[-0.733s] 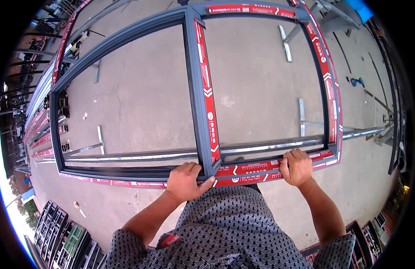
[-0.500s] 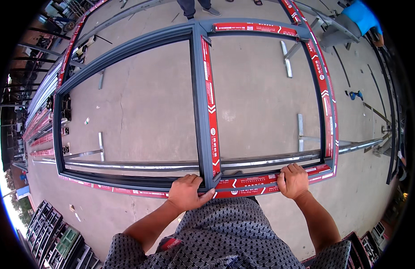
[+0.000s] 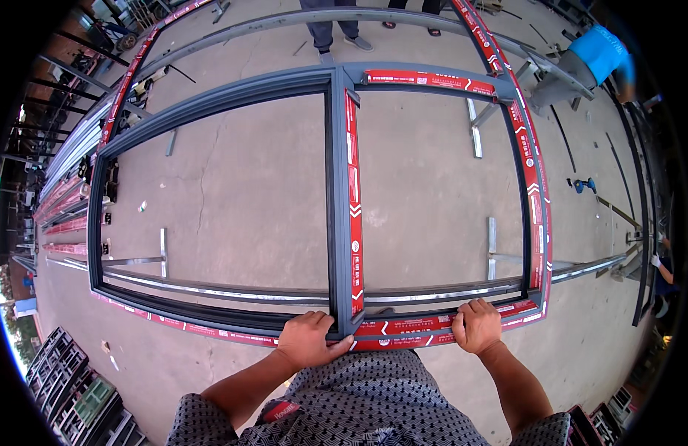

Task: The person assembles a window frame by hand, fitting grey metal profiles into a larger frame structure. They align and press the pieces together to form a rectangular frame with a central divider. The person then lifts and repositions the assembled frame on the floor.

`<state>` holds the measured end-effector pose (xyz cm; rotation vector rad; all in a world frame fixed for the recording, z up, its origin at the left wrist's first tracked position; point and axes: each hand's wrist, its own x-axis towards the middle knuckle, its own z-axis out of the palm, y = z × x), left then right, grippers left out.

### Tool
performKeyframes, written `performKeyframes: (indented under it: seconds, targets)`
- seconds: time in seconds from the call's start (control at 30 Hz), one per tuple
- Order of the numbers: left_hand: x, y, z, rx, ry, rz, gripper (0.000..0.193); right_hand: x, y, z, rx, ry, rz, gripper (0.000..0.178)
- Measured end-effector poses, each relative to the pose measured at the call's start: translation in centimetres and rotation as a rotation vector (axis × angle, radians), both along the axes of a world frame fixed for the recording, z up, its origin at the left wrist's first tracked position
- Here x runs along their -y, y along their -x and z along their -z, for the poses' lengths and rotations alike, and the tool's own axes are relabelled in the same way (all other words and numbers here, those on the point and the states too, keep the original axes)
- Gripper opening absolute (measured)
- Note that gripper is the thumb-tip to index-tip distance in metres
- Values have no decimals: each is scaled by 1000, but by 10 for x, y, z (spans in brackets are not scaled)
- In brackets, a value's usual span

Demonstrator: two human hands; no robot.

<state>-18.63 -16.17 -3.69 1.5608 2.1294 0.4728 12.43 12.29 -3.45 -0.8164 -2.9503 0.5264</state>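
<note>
A large grey window frame (image 3: 341,193) with red protective tape lies flat before me, split by an upright bar into a left and a right opening. On its near rail, close to the foot of that bar, my left hand (image 3: 307,339) is closed, thumb pointing right along the outer edge. My right hand (image 3: 478,325) wraps the same rail farther right, fingers curled over its inner edge. Beneath the frame run long metal support rails (image 3: 448,292). The undersides of both hands' grips are hidden.
Beyond the far rail stands a person in dark trousers (image 3: 322,33). Another person in a blue shirt (image 3: 598,56) bends at the far right. A blue power drill (image 3: 582,185) lies on the floor. Stacked frames (image 3: 76,386) are at lower left, taped profiles (image 3: 65,212) at left.
The whole scene sits slightly lower in the picture, showing more of the person beyond the frame. Both hands keep their grip on the near rail.
</note>
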Motion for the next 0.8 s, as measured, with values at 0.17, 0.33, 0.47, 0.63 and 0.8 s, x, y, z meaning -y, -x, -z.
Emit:
performKeyframes:
  seconds: [0.17, 0.33, 0.47, 0.63, 0.8]
  targets:
    - [0, -1, -1, -26, -55, -16, 62, 0, -1, 2, 7, 6, 3, 19]
    - [0, -1, -2, -7, 14, -19, 64, 0, -2, 4, 6, 6, -3, 19]
    - [-1, 0, -5, 9, 51, -23, 65, 1, 0, 1, 8, 3, -3, 18]
    - [-2, -2, -8, 16, 85, -43, 67, -1, 2, 1, 9, -13, -10, 17]
    - [3, -2, 1, 29, 63, -23, 68, 0, -3, 5, -17, -26, -23, 19]
